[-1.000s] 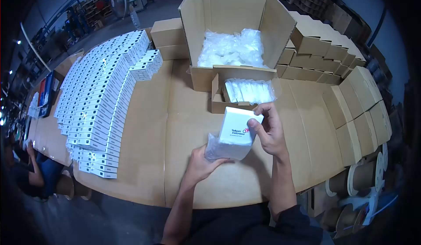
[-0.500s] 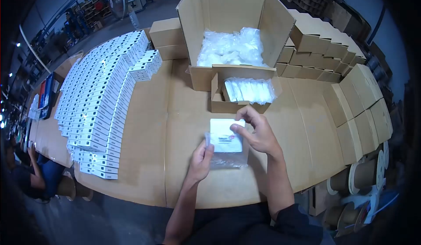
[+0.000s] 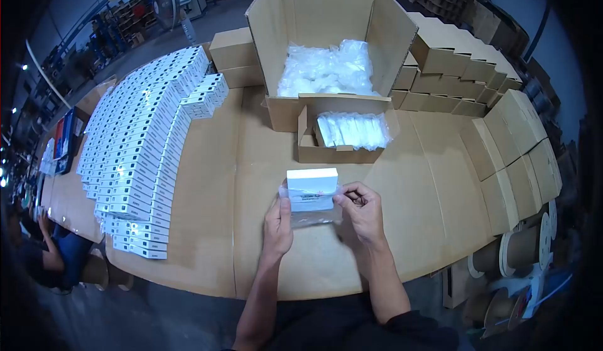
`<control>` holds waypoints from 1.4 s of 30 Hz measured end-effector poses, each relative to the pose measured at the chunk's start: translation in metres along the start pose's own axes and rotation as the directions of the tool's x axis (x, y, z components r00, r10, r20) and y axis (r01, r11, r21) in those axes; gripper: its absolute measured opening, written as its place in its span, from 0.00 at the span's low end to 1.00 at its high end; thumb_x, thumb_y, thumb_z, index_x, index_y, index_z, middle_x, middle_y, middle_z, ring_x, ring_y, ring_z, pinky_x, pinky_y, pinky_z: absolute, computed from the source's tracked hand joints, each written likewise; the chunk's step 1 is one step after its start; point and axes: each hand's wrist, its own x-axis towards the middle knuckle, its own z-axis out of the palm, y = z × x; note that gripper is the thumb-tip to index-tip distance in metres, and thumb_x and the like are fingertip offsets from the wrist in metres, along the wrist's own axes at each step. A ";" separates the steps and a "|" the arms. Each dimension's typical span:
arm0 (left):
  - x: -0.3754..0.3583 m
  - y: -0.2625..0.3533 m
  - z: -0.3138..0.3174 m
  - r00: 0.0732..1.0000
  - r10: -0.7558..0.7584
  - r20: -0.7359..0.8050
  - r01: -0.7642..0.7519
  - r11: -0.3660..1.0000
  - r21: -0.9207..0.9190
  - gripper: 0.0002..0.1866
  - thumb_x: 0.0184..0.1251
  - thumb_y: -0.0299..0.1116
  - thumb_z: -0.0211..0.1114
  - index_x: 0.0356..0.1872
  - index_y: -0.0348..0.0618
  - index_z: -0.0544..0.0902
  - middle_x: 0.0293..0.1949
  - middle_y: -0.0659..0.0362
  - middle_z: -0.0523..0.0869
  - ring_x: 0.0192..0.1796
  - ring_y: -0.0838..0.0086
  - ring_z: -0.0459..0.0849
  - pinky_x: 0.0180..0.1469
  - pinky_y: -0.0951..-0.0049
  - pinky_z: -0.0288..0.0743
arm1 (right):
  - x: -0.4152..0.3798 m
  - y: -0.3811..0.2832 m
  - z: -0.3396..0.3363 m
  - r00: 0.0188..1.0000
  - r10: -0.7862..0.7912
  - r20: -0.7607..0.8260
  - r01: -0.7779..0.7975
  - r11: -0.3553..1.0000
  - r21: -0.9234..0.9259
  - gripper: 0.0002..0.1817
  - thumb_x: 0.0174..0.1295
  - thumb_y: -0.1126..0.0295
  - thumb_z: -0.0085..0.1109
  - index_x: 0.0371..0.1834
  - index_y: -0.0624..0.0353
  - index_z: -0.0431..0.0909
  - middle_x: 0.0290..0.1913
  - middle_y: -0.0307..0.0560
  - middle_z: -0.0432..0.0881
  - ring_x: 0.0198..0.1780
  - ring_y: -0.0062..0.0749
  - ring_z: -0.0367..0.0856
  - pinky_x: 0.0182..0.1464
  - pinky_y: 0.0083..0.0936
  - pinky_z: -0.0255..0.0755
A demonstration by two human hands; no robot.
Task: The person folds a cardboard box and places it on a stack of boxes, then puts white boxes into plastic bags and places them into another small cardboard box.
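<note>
A small white box (image 3: 312, 184) with dark print sits partly inside a clear plastic bag (image 3: 314, 218), its upper end sticking out of the bag. My left hand (image 3: 277, 226) grips the bag's left side, thumb on top. On the right side, my right hand (image 3: 362, 210) pinches the bag edge between thumb and fingers. Just beyond them stands an open small carton (image 3: 339, 156) holding a row of bagged white boxes (image 3: 353, 130). Behind it, a large open carton (image 3: 330, 11) contains a heap of clear plastic bags (image 3: 330, 68).
Many stacked white boxes (image 3: 135, 143) cover the left of the cardboard-topped table (image 3: 257, 269). Brown cartons (image 3: 461, 59) are stacked at the back right, with more cartons (image 3: 515, 131) along the right edge. Cable spools (image 3: 524, 250) stand below right. Another person's arm (image 3: 50, 244) shows at far left.
My right hand has moved down from the top of the white box to the bag's right edge. The box and bag have shifted slightly left, and the box is tilted differently.
</note>
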 end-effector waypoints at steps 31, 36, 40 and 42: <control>0.002 0.030 0.031 0.952 -0.304 -0.023 0.263 0.857 -0.444 0.16 0.86 0.39 0.56 0.54 0.33 0.81 0.49 0.50 0.88 0.51 0.63 0.91 0.53 0.57 0.92 | -0.011 0.009 -0.008 0.957 -0.290 0.034 0.284 0.951 0.123 0.14 0.71 0.79 0.64 0.58 0.63 0.77 0.65 0.65 0.83 0.77 0.43 0.70 0.77 0.37 0.63; 0.001 0.029 0.031 0.949 -0.312 -0.045 0.264 0.865 -0.427 0.16 0.86 0.39 0.55 0.52 0.33 0.81 0.48 0.50 0.88 0.50 0.64 0.91 0.52 0.57 0.91 | -0.012 -0.019 -0.023 0.910 -0.187 0.370 0.275 0.940 -0.201 0.12 0.60 0.80 0.73 0.47 0.62 0.90 0.63 0.59 0.86 0.68 0.42 0.80 0.69 0.36 0.72; 0.001 0.021 0.031 0.953 -0.301 -0.034 0.258 0.867 -0.427 0.17 0.87 0.41 0.52 0.53 0.34 0.79 0.48 0.50 0.88 0.49 0.64 0.91 0.52 0.59 0.91 | -0.006 -0.019 -0.018 0.907 -0.185 0.377 0.333 0.865 -0.375 0.18 0.56 0.79 0.76 0.51 0.62 0.89 0.50 0.54 0.91 0.54 0.41 0.88 0.61 0.34 0.80; 0.000 0.021 0.027 0.949 -0.314 -0.027 0.271 0.857 -0.439 0.17 0.88 0.42 0.49 0.53 0.38 0.77 0.47 0.50 0.88 0.50 0.64 0.91 0.52 0.58 0.90 | -0.005 -0.022 -0.017 0.921 -0.178 0.346 0.314 0.867 -0.388 0.19 0.55 0.79 0.76 0.52 0.62 0.89 0.50 0.54 0.91 0.54 0.42 0.88 0.61 0.36 0.79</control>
